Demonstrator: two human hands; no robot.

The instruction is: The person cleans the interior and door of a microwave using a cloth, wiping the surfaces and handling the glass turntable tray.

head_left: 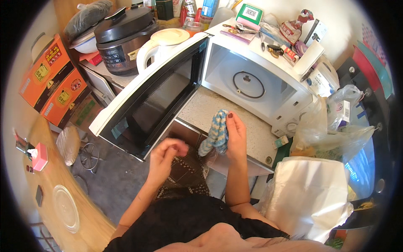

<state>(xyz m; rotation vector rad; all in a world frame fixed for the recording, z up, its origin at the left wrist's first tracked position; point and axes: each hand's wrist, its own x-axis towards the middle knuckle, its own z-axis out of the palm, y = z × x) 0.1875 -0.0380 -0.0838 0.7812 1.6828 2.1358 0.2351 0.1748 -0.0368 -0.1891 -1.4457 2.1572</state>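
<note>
Pinched in my right hand is a blue-and-white striped knitted cloth, hanging bunched in front of the open microwave. My left hand is apart from the cloth, to its left, with its fingers curled together. Its fingertips are blurred and pinkish, so I cannot make out what is between them, if anything. The white microwave stands on a speckled counter. Its door is swung wide to the left. Inside lies a dark roller ring, with no glass plate over it.
A round glass turntable and a pink tissue box are on the wooden table at left. A pressure cooker and a white jug stand behind the door. Plastic bags and a white bag crowd the right.
</note>
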